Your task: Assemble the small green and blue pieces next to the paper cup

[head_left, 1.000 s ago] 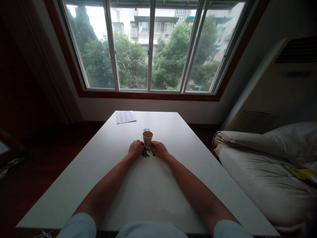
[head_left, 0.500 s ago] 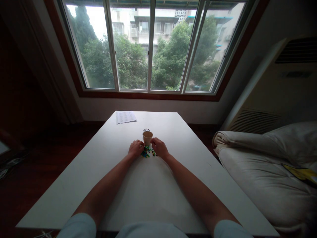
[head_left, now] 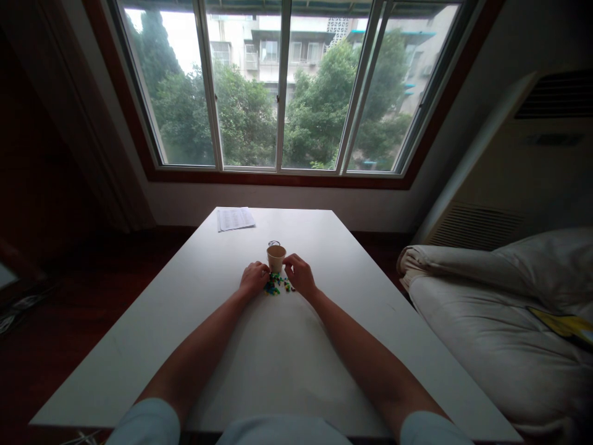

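A brown paper cup stands upright on the white table, its mouth facing up. Just in front of it lies a scattered heap of small green, blue, yellow and red pieces, too small to name. My left hand rests at the left of the cup and heap with fingers curled inward; their tips are partly hidden. On the other side, my right hand is raised beside the cup's right wall, thumb and fingers brought together. Whatever either hand pinches is too small to make out.
A thin dark loop lies just behind the cup. Printed papers are at the table's far left corner. To the right is a pale padded sofa; beyond the table, a wide window.
My right hand has lifted slightly upward along the cup's right side. My left hand, the cup and the heap look nearly the same.
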Available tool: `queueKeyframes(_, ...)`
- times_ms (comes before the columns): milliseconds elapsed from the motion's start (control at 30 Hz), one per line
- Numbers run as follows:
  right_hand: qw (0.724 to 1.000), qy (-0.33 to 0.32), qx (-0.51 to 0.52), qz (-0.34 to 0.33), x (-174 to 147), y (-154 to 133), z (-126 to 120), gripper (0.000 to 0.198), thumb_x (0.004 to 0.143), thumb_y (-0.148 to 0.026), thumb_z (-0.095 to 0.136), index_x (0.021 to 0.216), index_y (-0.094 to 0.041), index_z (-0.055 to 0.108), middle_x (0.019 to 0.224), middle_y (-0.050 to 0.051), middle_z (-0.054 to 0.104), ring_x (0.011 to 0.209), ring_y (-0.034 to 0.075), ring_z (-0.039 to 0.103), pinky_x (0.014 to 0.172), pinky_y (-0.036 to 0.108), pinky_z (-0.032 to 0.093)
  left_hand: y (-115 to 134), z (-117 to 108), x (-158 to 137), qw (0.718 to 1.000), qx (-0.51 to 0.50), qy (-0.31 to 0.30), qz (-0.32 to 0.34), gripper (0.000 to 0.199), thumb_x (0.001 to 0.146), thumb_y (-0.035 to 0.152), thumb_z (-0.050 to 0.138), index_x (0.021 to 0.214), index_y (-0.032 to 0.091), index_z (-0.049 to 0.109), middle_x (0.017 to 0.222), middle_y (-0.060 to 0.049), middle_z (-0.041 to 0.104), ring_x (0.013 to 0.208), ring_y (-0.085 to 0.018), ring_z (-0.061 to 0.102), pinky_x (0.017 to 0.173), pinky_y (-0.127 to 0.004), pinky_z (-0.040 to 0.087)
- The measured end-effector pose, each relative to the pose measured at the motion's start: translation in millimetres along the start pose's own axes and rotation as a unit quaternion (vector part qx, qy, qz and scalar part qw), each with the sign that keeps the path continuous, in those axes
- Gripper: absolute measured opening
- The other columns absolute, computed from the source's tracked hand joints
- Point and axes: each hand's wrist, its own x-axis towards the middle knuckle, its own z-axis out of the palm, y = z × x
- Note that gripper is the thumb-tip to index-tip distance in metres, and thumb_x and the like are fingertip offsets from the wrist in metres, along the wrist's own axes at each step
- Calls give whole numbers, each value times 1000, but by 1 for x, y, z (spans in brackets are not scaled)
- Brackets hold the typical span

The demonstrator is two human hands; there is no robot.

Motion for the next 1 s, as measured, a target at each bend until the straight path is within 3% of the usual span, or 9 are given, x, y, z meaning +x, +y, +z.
queueKeyframes(300,998,47,25,-32,0,-2,2,32,96,-20,45,120,-23,65,113,9,66,105,22,62,88,35,55,4,-6,-2,1000,1,-9,-5,22,90,28,56,102,23,75,109,-7,69,102,-21,60,89,-31,43)
queueKeyframes(500,993,61,45,-94,2,-7,3,39,98,-23,47,135,-26,58,128,9,62,122,24,56,103,43,52,4,-6,-2,1000,1,-3,-3,23,90,27,56,101,23,75,108,-6,69,102,-21,59,91,-31,43)
queueKeyframes(700,989,36,48,-137,4,-9,8,50,98,-26,50,148,-26,47,145,9,53,138,26,46,115,48,42,2,-4,-2,1000,1,3,0,23,90,28,55,101,23,75,106,-6,69,101,-21,59,90,-31,43)
queueKeyframes(1000,993,-61,-8,-103,3,10,19,57,96,-31,55,151,-21,45,149,12,50,144,28,38,117,50,38,1,-3,-1,1000,-1,3,1,22,90,28,56,101,23,76,106,-7,70,100,-21,60,89,-31,44)
